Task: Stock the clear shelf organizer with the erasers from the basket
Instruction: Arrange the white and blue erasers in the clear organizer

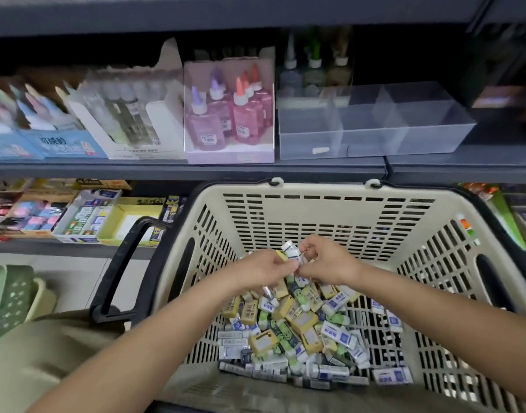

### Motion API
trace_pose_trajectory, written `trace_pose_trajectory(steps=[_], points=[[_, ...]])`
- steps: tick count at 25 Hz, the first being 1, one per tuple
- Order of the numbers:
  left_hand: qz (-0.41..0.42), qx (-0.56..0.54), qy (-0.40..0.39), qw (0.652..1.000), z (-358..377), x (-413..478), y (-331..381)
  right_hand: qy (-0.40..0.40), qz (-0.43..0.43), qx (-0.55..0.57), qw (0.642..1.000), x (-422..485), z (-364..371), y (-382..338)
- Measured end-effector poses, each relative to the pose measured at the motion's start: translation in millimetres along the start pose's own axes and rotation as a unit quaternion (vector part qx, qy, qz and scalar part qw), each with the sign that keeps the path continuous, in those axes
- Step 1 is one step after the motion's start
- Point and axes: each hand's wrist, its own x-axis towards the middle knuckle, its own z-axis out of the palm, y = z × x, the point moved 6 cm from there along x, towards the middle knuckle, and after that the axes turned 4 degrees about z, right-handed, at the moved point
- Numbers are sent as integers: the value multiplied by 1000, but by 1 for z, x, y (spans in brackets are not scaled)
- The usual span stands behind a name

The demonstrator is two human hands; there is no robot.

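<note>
Head view shows you are at the very start of the stocking. The clear shelf organizer [375, 126] sits on the shelf [196, 169] just right of the pink glue bottles [226, 114], and its compartments look bare. The one small pale piece at the front of the left compartment [320, 150] could be an eraser or a label; you cannot tell from this view.

The erasers [300, 332] are nearly all in the basket [330, 193], which stands below and in front of the organizer. They lie in a loose heap of yellow, white and green packets across its floor.

Both your hands are over the heap, touching each other. Your left hand [264, 268] has its grip curled closed on a yellow eraser [281, 255]. Your right hand [324, 263] has its grip pinched on a white striped eraser [291, 251] held up between the two hands. More packets may be tucked under your left fingers, but that part is hidden.

My judgement is that you are gathering a first small bunch. The lift to the shelf, placing it in a compartment and the many trips needed to empty the heap are all not yet done.
</note>
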Motion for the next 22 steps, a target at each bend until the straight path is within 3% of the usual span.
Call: trace_pose_trajectory(steps=[2, 5, 13, 18, 22], points=[[18, -194, 50, 980, 1, 4, 6, 24, -28, 22, 999, -4, -3, -10], [31, -331, 112, 937, 4, 8, 6, 34, -67, 48, 996, -12, -3, -19], [20, -450, 53, 891, 4, 15, 7, -15, -9, 139, 990, -23, -23, -18], [34, -537, 56, 841, -4, 18, 8, 2, -7, 173, 985, -27, -31, -19], [44, -562, 47, 825, -2, 18, 8, 22, -8, 182, 983, -29, -33, -14]])
